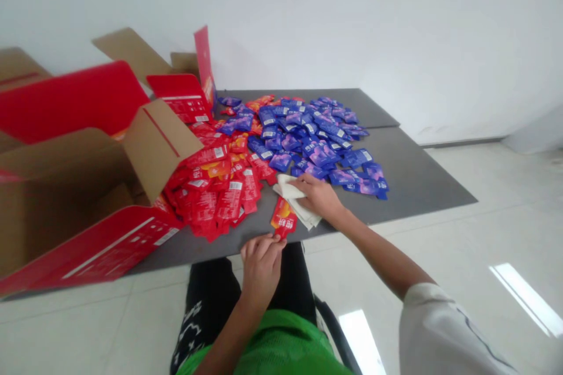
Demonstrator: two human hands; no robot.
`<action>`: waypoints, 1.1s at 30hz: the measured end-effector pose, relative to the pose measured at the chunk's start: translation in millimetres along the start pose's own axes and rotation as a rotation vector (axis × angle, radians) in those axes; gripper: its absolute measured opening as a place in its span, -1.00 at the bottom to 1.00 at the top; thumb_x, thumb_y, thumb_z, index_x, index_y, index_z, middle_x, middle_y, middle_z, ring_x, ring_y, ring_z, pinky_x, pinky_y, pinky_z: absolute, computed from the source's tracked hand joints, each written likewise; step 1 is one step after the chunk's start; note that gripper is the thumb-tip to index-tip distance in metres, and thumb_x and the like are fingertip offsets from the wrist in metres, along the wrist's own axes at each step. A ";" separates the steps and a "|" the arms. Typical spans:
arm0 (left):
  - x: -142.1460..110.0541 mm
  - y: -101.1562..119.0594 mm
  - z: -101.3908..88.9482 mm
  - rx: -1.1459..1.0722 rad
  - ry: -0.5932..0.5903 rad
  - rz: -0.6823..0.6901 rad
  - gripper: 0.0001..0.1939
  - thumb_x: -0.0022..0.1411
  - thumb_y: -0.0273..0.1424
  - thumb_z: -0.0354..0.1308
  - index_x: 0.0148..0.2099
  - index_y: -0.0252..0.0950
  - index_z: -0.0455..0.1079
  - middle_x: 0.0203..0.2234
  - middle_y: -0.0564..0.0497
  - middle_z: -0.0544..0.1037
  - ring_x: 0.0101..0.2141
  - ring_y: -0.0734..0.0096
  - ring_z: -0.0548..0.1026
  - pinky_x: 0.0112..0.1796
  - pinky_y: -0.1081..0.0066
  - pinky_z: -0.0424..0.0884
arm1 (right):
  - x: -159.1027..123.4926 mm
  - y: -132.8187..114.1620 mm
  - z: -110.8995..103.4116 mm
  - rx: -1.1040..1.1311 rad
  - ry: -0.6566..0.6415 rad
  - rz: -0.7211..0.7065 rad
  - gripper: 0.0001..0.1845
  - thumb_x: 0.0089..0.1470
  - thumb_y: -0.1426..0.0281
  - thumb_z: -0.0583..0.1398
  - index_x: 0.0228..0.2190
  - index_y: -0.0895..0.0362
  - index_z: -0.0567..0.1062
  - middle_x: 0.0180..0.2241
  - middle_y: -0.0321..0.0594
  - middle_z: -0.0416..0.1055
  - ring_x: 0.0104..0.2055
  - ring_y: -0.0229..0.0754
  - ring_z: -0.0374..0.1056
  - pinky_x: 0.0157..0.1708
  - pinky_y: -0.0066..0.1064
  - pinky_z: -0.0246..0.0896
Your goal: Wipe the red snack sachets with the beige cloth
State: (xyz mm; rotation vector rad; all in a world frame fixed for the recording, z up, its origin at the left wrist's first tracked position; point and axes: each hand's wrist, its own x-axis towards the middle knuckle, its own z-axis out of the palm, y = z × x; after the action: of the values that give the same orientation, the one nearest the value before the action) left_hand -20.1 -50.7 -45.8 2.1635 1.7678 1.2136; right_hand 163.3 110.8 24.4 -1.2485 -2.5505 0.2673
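A single red pouch (284, 216) with an orange print lies at the table's front edge, apart from the pile. My left hand (261, 261) has its fingers bent together at the near end of this pouch, pinching its narrow tip. Folded in my right hand (320, 194) is a cream-coloured cloth (303, 211), partly resting on the table just right of the pouch. To the left of the cloth spreads a heap of red pouches (220, 187). Behind and to the right of it is a heap of blue-purple pouches (308, 135).
An open red cardboard box (109, 246) stands on the left of the grey table (409, 158), flaps raised. Another open red box (180, 94) sits behind it. A white wall (308, 17) runs along the back; pale floor tiles lie to the right.
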 end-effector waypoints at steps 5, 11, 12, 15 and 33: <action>-2.0 -1.3 1.3 0.082 0.018 -0.002 -0.82 0.37 -0.48 0.16 -0.24 -0.20 0.57 -0.28 -0.07 0.62 -0.13 0.11 0.48 -0.10 0.14 0.27 | -43.4 -38.2 17.8 0.159 -0.060 -0.210 -0.51 0.24 0.42 0.22 0.18 -0.03 0.46 0.05 -0.17 0.49 -0.01 -0.13 0.47 -0.08 -0.43 0.36; -0.8 -1.6 0.2 0.030 0.001 0.038 -0.82 0.38 -0.51 0.16 -0.12 -0.17 0.57 -0.18 -0.03 0.65 -0.06 0.14 0.49 -0.01 0.11 0.24 | -7.3 -6.4 12.5 0.023 -0.034 0.007 -0.54 0.21 0.48 0.22 0.14 0.03 0.52 0.04 -0.12 0.49 -0.05 -0.10 0.49 -0.13 -0.43 0.37; -0.3 -1.6 -0.3 0.030 0.009 0.044 -0.82 0.38 -0.51 0.16 -0.12 -0.17 0.57 -0.18 -0.02 0.65 -0.06 0.14 0.49 -0.02 0.11 0.24 | -0.5 2.4 7.7 -0.011 -0.019 0.043 -0.54 0.21 0.49 0.21 0.13 0.05 0.52 0.03 -0.10 0.49 -0.05 -0.08 0.49 -0.14 -0.43 0.37; 3.8 -0.8 -2.9 0.041 -0.008 0.051 -0.86 0.37 -0.49 0.18 -0.18 -0.18 0.56 -0.22 -0.01 0.64 -0.09 0.13 0.49 -0.03 0.10 0.25 | 0.0 17.0 -4.1 0.006 0.114 0.057 -0.52 0.20 0.51 0.19 0.14 0.06 0.52 0.03 -0.08 0.48 -0.02 -0.05 0.47 -0.11 -0.40 0.37; 36.4 1.8 8.8 0.319 -0.168 0.241 -0.43 0.22 -0.28 0.38 0.24 -0.31 0.40 0.07 -0.19 0.57 0.02 0.04 0.50 0.01 0.10 0.45 | -93.7 27.2 14.6 0.689 0.717 0.629 -0.52 0.15 0.03 0.28 -0.10 0.14 0.65 -0.22 -0.16 0.60 -0.18 -0.01 0.47 -0.17 -0.28 0.31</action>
State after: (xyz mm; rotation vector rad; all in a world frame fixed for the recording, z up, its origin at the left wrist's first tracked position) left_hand -12.8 -16.5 -32.4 2.6327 1.7715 0.7978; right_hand 233.2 52.4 -13.6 -1.4486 -1.2615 0.6223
